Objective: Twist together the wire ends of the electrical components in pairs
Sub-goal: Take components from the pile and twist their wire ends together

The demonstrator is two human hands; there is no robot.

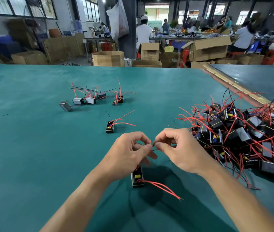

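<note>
A matt teal table (32, 148) is seen in a factory hall, with windows at eleven o'clock. Cardboard boxes (108, 58) are stacked beyond its far edge, and people are seated at benches at one o'clock. A white bag (118, 19) hung on a pillar at twelve carries red print, too blurred to be read. Near the table's middle, the wire ends (152, 144) are pinched between thumb and forefinger of the left hand (126, 151) and the right hand (178, 148), the other fingers being curled. At six o'clock of the hands a black, box-shaped component (137, 177) with a yellow part is seen, its two thin red wires trailing toward four; whether it rests on the table cannot be told. A tangled pile (243, 134) of like parts is heaped at three o'clock, and a single unit (110, 127) lies at eleven.
</note>
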